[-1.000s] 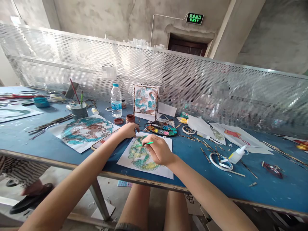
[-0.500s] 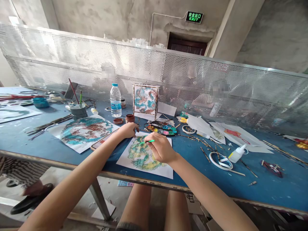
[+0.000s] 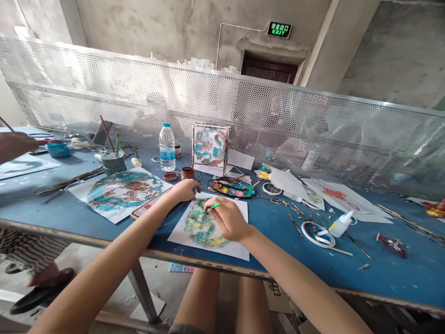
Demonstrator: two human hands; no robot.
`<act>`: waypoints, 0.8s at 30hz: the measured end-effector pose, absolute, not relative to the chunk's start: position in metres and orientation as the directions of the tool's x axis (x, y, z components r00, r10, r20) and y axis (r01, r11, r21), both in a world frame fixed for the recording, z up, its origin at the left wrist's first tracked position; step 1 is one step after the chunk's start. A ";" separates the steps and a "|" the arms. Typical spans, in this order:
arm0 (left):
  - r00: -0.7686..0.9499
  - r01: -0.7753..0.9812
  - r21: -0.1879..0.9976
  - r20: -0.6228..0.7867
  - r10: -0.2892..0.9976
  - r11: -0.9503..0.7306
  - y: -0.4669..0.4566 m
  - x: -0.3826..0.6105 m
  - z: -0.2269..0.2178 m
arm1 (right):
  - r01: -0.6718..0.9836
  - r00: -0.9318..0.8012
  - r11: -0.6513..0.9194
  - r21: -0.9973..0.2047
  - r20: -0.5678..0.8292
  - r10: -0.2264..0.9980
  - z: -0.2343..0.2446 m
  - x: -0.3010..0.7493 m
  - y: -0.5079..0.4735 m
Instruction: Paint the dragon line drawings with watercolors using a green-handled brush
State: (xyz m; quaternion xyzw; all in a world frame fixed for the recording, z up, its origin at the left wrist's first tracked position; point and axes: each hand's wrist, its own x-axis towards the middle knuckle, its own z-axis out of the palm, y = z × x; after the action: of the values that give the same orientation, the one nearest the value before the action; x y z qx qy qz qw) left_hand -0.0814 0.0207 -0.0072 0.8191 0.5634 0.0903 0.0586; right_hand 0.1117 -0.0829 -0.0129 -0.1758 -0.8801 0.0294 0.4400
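Observation:
A white sheet with a green and yellow dragon picture (image 3: pixel 199 237) lies on the blue table before me. My right hand (image 3: pixel 227 218) is closed round a thin green paintbrush (image 3: pixel 214 206), its tip pointing left over the upper part of the dragon. The hand covers the picture's right side. At the sheet's upper left corner rests my left hand (image 3: pixel 186 189) with curled fingers; what is under them, if anything, is hidden. Just beyond the hands lies a paint palette (image 3: pixel 232 186) with several colours. An uncapped jar of brown paint (image 3: pixel 187 173) stands behind my left hand.
A framed dragon picture (image 3: pixel 210 144) and a water bottle (image 3: pixel 167 147) stand at the back. Left are another dragon painting (image 3: pixel 114 209), a phone-like slab (image 3: pixel 139 214) and a brush cup (image 3: pixel 113 163). A glue bottle (image 3: pixel 342 224) lies right. Another person's hand (image 3: pixel 15 144) shows far left.
My right hand has shifted slightly left, and the paintbrush is tilted more, its tip lower and further left. My left hand stays put. Another person's hand has entered at the left edge.

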 end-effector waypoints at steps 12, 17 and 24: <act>0.279 0.929 0.178 0.241 0.930 -0.325 0.027 -0.084 -0.011 | 0.245 -0.379 0.853 -0.461 0.764 0.522 -0.009 0.122 -0.079; 0.285 0.887 0.269 0.322 0.903 -0.376 0.029 -0.083 -0.009 | 0.448 -0.091 0.767 -0.460 0.830 0.551 0.003 0.154 -0.060; 0.301 0.801 0.355 0.457 0.837 -0.482 0.031 -0.083 -0.009 | 0.751 -0.087 0.617 -0.235 0.891 0.445 0.009 0.179 -0.035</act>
State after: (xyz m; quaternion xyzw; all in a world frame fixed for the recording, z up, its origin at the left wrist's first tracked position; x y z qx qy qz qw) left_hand -0.0826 0.0314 -0.0090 0.8059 0.5081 0.3023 0.0297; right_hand 0.1794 -0.0352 0.0085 -0.4134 -0.7232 -0.1427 0.5344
